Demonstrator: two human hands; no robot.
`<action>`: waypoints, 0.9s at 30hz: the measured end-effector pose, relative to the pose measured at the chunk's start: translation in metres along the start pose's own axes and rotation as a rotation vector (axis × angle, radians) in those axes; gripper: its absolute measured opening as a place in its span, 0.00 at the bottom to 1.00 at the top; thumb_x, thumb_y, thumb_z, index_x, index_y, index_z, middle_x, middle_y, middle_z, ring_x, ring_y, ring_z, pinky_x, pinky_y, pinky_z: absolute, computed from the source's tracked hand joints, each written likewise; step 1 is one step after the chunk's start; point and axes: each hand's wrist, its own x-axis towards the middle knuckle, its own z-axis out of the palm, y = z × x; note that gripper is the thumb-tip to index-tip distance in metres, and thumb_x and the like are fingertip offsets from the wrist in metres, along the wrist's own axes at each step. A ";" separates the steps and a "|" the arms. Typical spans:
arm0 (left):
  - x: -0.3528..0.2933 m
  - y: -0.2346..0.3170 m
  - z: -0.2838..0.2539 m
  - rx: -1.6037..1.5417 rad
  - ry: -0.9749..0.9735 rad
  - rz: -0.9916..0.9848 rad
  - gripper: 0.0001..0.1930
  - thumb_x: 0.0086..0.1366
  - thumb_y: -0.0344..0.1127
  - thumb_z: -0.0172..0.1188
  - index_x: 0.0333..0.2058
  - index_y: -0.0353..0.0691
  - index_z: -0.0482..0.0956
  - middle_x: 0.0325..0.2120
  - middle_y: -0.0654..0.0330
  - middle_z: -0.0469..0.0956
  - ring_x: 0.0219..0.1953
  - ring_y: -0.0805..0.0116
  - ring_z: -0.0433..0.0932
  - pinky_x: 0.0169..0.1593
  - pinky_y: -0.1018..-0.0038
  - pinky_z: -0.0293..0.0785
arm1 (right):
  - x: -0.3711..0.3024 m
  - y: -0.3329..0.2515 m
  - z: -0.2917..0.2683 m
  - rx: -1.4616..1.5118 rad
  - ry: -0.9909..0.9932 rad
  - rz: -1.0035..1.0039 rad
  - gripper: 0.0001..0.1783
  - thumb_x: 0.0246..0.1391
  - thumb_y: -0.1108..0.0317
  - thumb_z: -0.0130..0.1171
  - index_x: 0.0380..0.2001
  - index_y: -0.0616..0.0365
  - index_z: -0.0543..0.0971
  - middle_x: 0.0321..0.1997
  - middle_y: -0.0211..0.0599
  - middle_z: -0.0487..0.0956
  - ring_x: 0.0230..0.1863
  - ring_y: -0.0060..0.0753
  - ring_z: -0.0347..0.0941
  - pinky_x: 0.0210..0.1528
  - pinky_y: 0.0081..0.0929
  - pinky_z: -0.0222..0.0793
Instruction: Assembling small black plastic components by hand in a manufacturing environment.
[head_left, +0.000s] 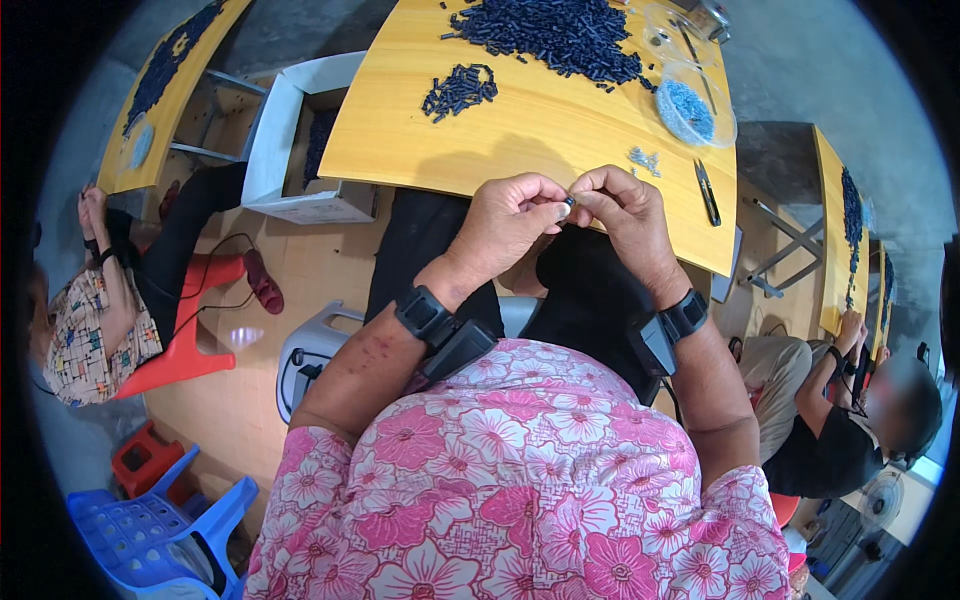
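Note:
My left hand (502,225) and my right hand (628,217) meet just off the near edge of the yellow table (400,140). Both are closed, with thumbs and fingertips pinching a small dark cylindrical piece (570,201) between them. Fingers cover most of it, so its exact kind is hidden. Close to my right hand lie several small see-through pieces (645,161) and a pair of black-handled snips (707,193). Farther back, a small heap of short black tubular pieces (459,92) sits apart from a large pile of similar pieces (550,38).
A see-through round tub (688,110) of light blue bits stands at the table's right side. Left of the table is a white box (310,207) on the floor. Co-workers sit at other tables on both sides. A blue plastic chair (165,530) is at lower left.

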 end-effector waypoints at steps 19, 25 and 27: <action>-0.001 -0.006 -0.005 0.036 -0.012 0.048 0.06 0.66 0.27 0.56 0.40 0.32 0.78 0.33 0.61 0.81 0.33 0.80 0.77 0.40 0.82 0.75 | 0.001 0.006 0.009 0.080 0.016 0.018 0.07 0.57 0.79 0.54 0.39 0.65 0.77 0.34 0.32 0.79 0.33 0.21 0.74 0.40 0.20 0.72; -0.002 -0.007 -0.006 0.032 -0.007 0.051 0.07 0.67 0.27 0.56 0.40 0.31 0.77 0.33 0.60 0.81 0.33 0.79 0.77 0.40 0.82 0.76 | 0.003 0.001 0.010 -0.079 0.010 -0.051 0.08 0.56 0.81 0.55 0.38 0.64 0.80 0.35 0.33 0.77 0.33 0.21 0.75 0.39 0.20 0.72; -0.002 -0.005 -0.005 0.021 0.001 0.040 0.07 0.67 0.28 0.56 0.40 0.31 0.77 0.34 0.60 0.81 0.33 0.80 0.77 0.40 0.82 0.76 | 0.004 0.000 0.010 -0.146 0.012 -0.079 0.09 0.55 0.81 0.55 0.37 0.64 0.81 0.35 0.33 0.76 0.33 0.21 0.76 0.39 0.19 0.72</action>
